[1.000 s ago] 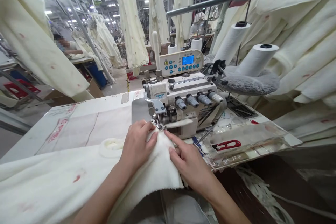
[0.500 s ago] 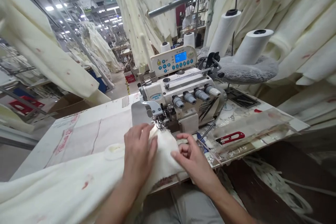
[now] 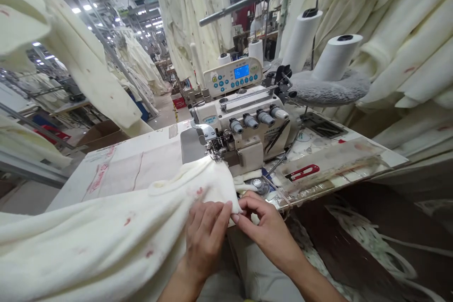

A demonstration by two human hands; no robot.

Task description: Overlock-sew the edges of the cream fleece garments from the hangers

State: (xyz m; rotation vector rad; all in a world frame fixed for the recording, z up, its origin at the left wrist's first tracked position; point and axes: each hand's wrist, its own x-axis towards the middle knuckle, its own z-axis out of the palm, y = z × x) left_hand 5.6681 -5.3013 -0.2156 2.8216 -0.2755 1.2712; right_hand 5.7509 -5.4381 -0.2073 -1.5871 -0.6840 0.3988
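Observation:
Cream fleece fabric [image 3: 152, 217] with small reddish marks runs from the lower left up to the needle area of a white overlock sewing machine [image 3: 244, 118]. My left hand [image 3: 208, 231] is closed on the fabric near its front edge, fingers bent over it. Right beside it, my right hand [image 3: 265, 222] pinches the fabric's corner between thumb and fingers. Both hands are in front of the presser foot [image 3: 214, 150], close to the table's front edge. The fabric's far end lies at the foot; whether it is clamped there I cannot tell.
Red thread snips [image 3: 303, 172] lie on the table's right side. Large white thread cones [image 3: 338, 56] stand behind the machine near a grey fluffy ring [image 3: 325, 87]. Cream garments [image 3: 396, 52] hang on the right, with more at the left and back. Fabric strips [image 3: 375, 240] lie below right.
My left hand has moved back from the presser foot toward the table edge, beside my right hand. The right hand has closed on the fabric's corner. The fabric now lies flatter before the machine.

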